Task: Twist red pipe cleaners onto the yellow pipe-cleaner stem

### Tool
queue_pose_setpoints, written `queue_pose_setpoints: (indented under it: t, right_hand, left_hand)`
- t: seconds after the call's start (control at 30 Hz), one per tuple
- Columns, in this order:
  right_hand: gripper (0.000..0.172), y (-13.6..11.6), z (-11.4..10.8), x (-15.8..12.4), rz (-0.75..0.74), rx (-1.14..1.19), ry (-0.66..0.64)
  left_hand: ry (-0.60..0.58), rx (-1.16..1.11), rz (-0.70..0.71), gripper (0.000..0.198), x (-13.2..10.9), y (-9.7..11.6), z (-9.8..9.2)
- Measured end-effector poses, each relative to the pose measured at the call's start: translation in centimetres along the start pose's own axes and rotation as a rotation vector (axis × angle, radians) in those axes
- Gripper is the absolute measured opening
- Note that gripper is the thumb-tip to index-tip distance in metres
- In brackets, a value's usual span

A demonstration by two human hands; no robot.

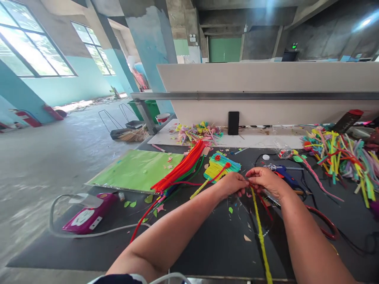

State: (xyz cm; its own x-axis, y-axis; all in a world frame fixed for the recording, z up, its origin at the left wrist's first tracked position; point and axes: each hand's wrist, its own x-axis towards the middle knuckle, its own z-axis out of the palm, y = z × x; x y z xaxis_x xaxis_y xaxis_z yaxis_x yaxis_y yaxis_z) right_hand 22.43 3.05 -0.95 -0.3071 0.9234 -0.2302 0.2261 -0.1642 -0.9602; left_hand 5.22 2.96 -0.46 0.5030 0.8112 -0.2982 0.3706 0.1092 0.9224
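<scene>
1. Dark table (213, 248), scraps (246, 238) all over.
2. The striped yellow-and-blue piece (215, 168) lies just beyond the hands; two red rosettes (218, 157) sit on it, so probably well along, but loose red stems (180, 169) look unused.
3. Right hand (265, 180): seemingly pinching the yellow stem's (259, 227) top.
4. Left hand (235, 184): fingertips bunched alongside, can't tell around what.

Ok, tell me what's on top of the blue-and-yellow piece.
Two red flowers lie on the blue-and-yellow piece, and a red stem crosses its lower right part. What lies directly beneath these is covered.
</scene>
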Motion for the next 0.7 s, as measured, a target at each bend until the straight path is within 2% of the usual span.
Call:
queue_pose_setpoints:
  t: [0.13, 0.33, 0.53, 0.7]
  right_hand:
    - [0.027, 0.5, -0.2, 0.4, 0.057, -0.058, -0.016]
    - [0.029, 0.9, -0.4, 0.6, 0.041, -0.089, -0.033]
    - [0.031, 0.5, -0.3, 0.3, 0.046, -0.067, -0.032]
    - [0.03, 0.4, -0.2, 0.2, 0.059, -0.091, -0.039]
  left_hand:
    - [-0.022, -0.078, -0.049, 0.021, 0.4, -0.6, 0.3]
    - [-0.02, -0.14, -0.084, 0.019, 0.6, -0.7, -0.1]
    - [-0.007, -0.15, -0.086, 0.017, 0.5, -0.4, -0.1]
    - [0.002, -0.117, -0.057, 0.015, 0.8, -1.2, 0.5]
